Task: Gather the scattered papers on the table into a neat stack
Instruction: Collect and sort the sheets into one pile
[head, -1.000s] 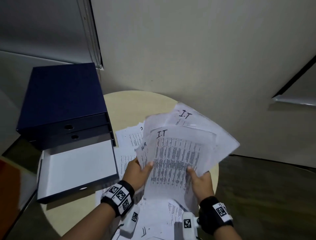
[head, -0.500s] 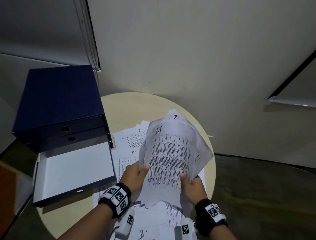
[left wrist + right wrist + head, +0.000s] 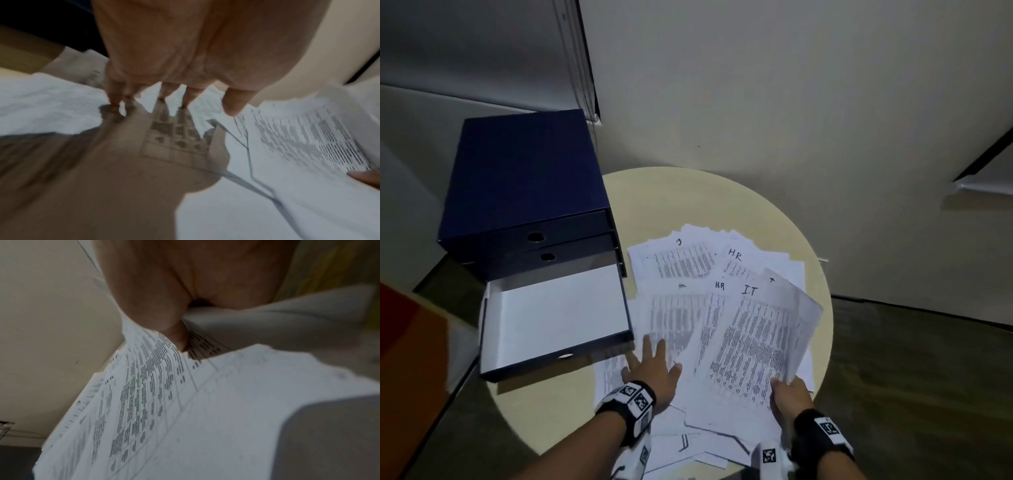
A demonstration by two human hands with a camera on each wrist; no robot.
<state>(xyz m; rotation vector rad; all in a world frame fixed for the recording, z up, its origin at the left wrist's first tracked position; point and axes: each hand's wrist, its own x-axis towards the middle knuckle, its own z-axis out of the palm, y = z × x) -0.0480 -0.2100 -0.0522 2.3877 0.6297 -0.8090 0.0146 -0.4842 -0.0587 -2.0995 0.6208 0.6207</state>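
White printed papers (image 3: 681, 263) lie scattered over the round table (image 3: 688, 198), some marked "HR". My right hand (image 3: 786, 390) pinches the lower edge of a small bundle of sheets (image 3: 756, 335) marked "IT", tilted up over the table's right side; in the right wrist view the bundle (image 3: 164, 402) fans away from the thumb. My left hand (image 3: 654, 363) is spread with straight fingers flat on the loose sheets near the drawer's front corner; in the left wrist view its fingers (image 3: 174, 95) reach down onto the papers (image 3: 51, 107).
A dark blue drawer cabinet (image 3: 524, 178) stands on the table's left, its lowest drawer (image 3: 558, 315) pulled out with a white bottom. A wall stands close behind the table. More sheets (image 3: 688, 448) overhang the near edge.
The left hand let go of the bundle and went down flat onto the loose sheets. The right hand alone lowered the bundle to the right, uncovering the papers beneath.
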